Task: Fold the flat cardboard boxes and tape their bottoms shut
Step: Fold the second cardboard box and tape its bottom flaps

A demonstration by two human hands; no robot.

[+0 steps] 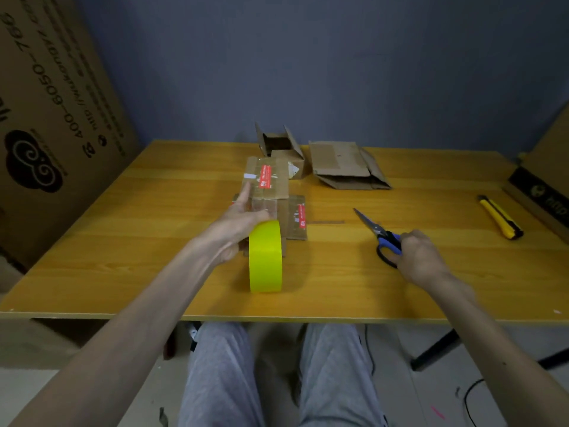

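A small cardboard box [271, 192] with red labels lies in the middle of the table, its flaps spread. My left hand [243, 220] holds a yellow tape roll [265, 257] standing on edge just in front of the box, index finger stretched along the box's left side. My right hand [418, 257] grips the blue-and-black handles of scissors [374, 228] that rest on the table, blades pointing away to the left. Behind stand an upright folded box [281, 149] with open top flaps and a flat cardboard box [346, 166].
A yellow utility knife [500, 220] lies at the right of the wooden table [123, 257]. Big cardboard sheets lean at the left [55, 118] and right [548, 180] edges. My legs show under the near table edge.
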